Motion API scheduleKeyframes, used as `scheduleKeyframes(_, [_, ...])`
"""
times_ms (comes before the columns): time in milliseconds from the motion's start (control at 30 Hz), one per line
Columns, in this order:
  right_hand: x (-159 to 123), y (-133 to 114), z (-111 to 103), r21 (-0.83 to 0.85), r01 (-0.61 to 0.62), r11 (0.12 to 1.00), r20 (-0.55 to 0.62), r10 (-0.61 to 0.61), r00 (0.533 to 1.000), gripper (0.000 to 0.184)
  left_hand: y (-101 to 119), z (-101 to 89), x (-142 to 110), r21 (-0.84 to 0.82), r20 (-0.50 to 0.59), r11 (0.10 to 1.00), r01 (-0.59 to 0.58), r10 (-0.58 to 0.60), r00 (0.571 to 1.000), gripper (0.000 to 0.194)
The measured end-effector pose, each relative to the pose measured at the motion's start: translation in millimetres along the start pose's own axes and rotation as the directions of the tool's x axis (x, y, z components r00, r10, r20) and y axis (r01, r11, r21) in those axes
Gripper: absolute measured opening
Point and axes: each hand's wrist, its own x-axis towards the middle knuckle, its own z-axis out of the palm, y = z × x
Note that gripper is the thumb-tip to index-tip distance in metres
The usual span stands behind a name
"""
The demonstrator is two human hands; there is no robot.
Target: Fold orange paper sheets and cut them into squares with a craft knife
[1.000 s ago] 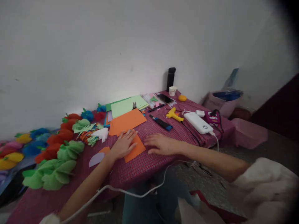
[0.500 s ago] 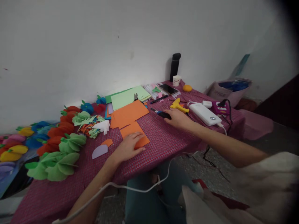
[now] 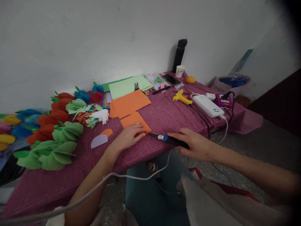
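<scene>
My left hand [image 3: 129, 137] lies flat on a small orange sheet of paper [image 3: 134, 119], its fingers stretched out over the lower part. My right hand [image 3: 191, 142] is closed around the black handle of a utility knife [image 3: 172, 140] with a blue collar. Its blade points left and meets the orange sheet's right corner, close to my left fingertips. Left of my left hand are a lilac half-round paper piece [image 3: 99, 141] and a small orange cutout [image 3: 107, 132]. A larger orange sheet [image 3: 129, 103] lies just behind.
Paper fruits [image 3: 68, 131] crowd the table's left side beside a heap of scraps [image 3: 88, 116]. Green sheets [image 3: 128, 86] and pliers [image 3: 136, 85] lie at the back. To the right are a yellow glue gun [image 3: 182, 97], a white power bank [image 3: 208, 105] and a cable [image 3: 145, 179] crossing my lap.
My right hand has lifted the utility knife from beside the yellow glue gun and brought it toward me, to the orange sheet's corner. My left hand stays on the sheet.
</scene>
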Motion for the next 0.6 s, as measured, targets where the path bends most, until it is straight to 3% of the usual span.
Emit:
scheduleKeyframes(267, [4.8, -16.4, 7.7, -0.084, 0.023, 0.996, -0.041, -0.026, 0.999, 0.054, 1.8, 4.1, -0.3, 0.019, -0.041, 1.000, 0.016, -0.016, 0.999, 0.035])
scheduleKeyframes(600, [14.8, -15.8, 11.9, -0.153, -0.021, 0.988, -0.089, 0.008, 0.996, 0.051, 10.4, 0.4, 1.4, 0.071, -0.066, 0.991, 0.112, -0.107, 0.992, 0.040])
